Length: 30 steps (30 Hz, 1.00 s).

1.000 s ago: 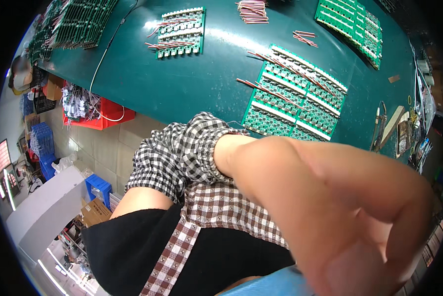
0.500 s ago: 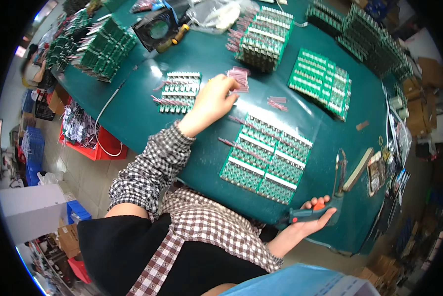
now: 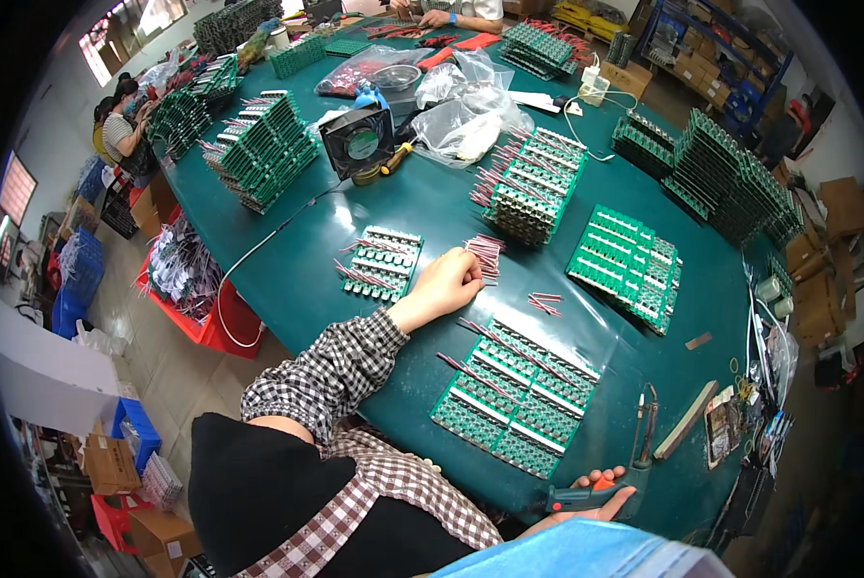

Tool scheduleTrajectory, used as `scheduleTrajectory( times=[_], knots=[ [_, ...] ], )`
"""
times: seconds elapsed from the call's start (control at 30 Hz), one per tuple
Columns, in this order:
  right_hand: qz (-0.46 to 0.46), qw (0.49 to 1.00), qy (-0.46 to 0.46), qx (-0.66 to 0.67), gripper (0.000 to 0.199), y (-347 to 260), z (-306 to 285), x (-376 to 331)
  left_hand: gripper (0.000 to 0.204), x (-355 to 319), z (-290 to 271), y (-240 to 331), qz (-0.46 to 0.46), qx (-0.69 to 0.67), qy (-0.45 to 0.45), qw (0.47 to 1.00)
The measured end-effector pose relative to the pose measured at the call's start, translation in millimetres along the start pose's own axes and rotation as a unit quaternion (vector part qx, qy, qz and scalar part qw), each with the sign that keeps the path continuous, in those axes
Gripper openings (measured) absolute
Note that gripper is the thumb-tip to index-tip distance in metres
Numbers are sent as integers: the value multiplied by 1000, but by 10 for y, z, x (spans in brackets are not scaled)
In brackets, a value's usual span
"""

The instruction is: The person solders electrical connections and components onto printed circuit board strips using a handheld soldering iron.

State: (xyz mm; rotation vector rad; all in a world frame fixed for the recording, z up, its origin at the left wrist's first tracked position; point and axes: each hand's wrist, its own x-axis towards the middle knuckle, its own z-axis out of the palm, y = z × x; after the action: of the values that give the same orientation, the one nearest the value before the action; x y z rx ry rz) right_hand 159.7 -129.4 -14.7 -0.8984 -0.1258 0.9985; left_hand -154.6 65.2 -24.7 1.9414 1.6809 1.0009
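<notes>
My left hand rests at the near-left edge of a small pile of pink-and-dark wires. Its fingers are pinched together; what is between them is hidden. At the lower right, my right hand grips a soldering gun with a dark teal handle and an orange trigger, its metal tip pointing away from me. Between the hands lies a green circuit board panel with wires lying across its left part. A few loose wires lie beyond it. Left of my left hand is a smaller board panel with wires attached.
Stacked boards stand at the back centre, right and left. A black fan, a yellow-handled screwdriver and plastic bags lie beyond. A white cable crosses the left edge above a red bin. Co-workers sit farther off.
The view has tilted up, showing more of the far table and co-workers. My left hand stays by the wire pile, its fingers drawn closer together. My right hand still holds the soldering gun.
</notes>
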Motion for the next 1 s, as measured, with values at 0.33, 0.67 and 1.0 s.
scheduleTrajectory(
  times=[0.33,0.67,1.0],
  knots=[
    [-6,1000,-3,7,36,11,-75,5,10,-8,24,1,13,-11,-13,1000],
    [25,990,-116,71,40,-1,-179,149,15,46,46,-95,33,28,-9,999],
    [14,992,-111,59,40,12,-142,101,14,-7,18,-103,13,-37,6,999]
  ],
)
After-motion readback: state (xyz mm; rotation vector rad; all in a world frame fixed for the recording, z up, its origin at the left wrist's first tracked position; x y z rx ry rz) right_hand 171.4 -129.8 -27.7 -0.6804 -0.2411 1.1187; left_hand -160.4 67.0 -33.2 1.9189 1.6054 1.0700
